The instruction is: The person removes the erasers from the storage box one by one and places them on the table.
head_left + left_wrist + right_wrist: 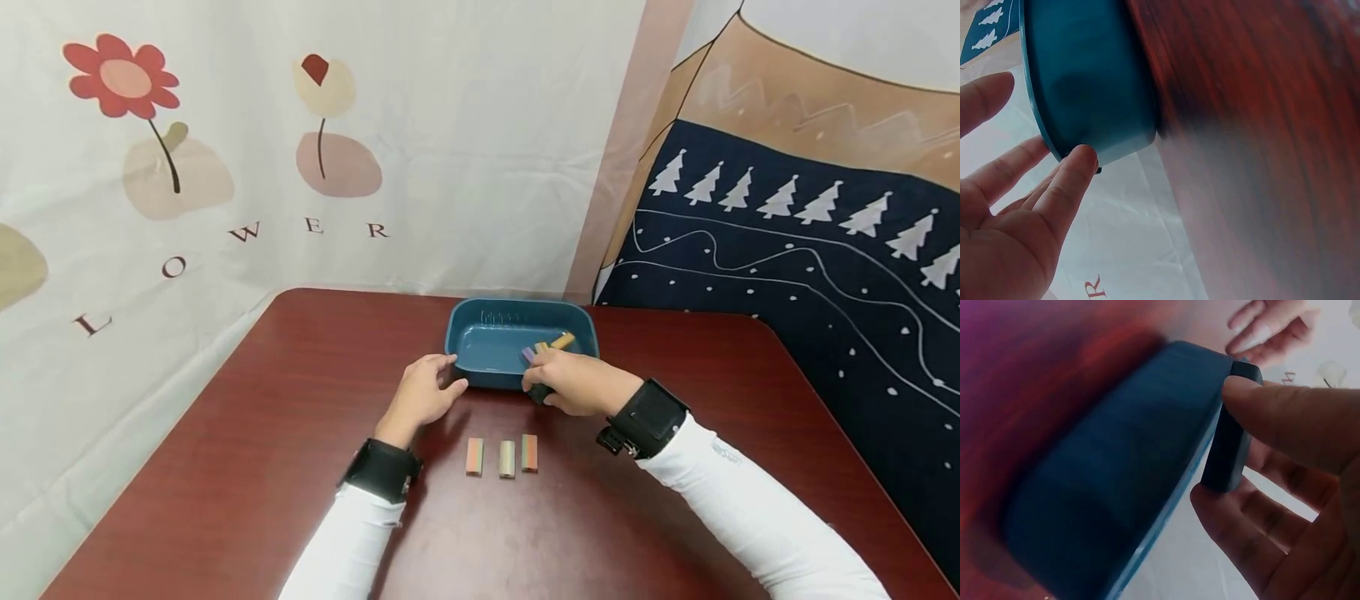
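A blue plastic bin [487, 379] stands near the table's far edge. My right hand [573, 382] pinches a small dark rectangular block [1230, 450] between thumb and fingers, at the bin's near right rim. My left hand [422, 392] is at the bin's near left corner, its fingers [1072, 181] extended along the rim. Inside the bin, a yellow block [562, 341] and a purple block [528, 355] lie by the right hand, which partly hides the pieces there. On the table in front are a left striped block [475, 457], a middle striped block [507, 459] and a right striped block [529, 453].
The reddish-brown table [300, 417] carries everything. A white curtain [465, 125] with flower prints hangs behind it, and a dark blue cloth [750, 258] with tree prints hangs at the right.
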{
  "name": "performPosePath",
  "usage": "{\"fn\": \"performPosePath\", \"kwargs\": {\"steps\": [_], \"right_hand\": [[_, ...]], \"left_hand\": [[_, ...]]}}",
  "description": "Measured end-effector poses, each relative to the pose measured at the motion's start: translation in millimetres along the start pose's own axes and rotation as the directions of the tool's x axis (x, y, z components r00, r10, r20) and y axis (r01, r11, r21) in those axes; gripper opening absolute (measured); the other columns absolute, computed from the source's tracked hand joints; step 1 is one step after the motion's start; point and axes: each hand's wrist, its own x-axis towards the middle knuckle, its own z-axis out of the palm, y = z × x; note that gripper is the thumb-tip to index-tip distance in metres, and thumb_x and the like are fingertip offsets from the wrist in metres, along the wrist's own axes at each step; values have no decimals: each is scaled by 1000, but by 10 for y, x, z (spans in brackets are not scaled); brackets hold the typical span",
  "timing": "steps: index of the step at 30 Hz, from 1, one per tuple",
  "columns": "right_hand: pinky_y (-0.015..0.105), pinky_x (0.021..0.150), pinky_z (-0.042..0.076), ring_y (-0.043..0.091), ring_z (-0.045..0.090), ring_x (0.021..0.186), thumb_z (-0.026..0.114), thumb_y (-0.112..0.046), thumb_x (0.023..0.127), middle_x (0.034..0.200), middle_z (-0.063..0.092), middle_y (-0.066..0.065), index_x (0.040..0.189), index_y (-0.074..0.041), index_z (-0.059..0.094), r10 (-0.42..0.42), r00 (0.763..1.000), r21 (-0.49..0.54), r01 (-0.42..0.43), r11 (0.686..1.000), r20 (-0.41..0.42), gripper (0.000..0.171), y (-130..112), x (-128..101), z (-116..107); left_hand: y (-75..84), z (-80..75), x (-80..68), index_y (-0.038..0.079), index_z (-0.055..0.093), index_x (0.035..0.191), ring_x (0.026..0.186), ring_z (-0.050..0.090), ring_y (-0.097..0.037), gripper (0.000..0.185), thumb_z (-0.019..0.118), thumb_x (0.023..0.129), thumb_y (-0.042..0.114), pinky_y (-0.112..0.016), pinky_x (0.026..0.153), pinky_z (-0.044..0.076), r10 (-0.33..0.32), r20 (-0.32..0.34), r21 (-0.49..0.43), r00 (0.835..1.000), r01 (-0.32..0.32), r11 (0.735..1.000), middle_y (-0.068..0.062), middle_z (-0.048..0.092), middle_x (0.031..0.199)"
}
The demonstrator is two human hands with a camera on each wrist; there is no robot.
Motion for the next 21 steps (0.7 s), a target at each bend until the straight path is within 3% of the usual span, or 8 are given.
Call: {"fn": "performPosePath", "kwargs": {"steps": [4,10,15,21], "right_hand": [[30,79,55,25,55,114,76,0,82,109,60,6,108,-11,71,-17,999,12,17,1000,27,30,-2,-91,103],[23,74,52,14,55,97,76,-2,81,100,59,-2,102,-17,73,-58,996,56,54,997,66,26,-22,-185,260],[22,76,51,11,52,96,75,-1,82,100,60,-8,102,-19,72,-68,991,95,58,994,114,27,-56,-251,384],[22,77,52,8,54,91,72,2,83,92,61,-10,97,-17,68,-57,992,141,41,989,109,24,-63,-287,484]], "left_hand": [[-9,-5,16,1,56,135,115,58,-31,51,68,91,24,-45,100,44,9,1,3,1000,-9,1000,-20,52,136],[-3,-23,28,1,55,136,111,61,-30,51,68,91,23,-44,98,46,5,9,-8,1000,-4,1000,-20,51,137],[9,-32,21,2,54,137,112,60,-30,52,67,92,24,-44,98,46,-6,22,-9,1000,6,1000,-19,50,139],[10,-33,25,2,53,138,113,60,-30,53,67,92,24,-44,98,46,-12,33,-14,999,13,1000,-19,49,140]]}}
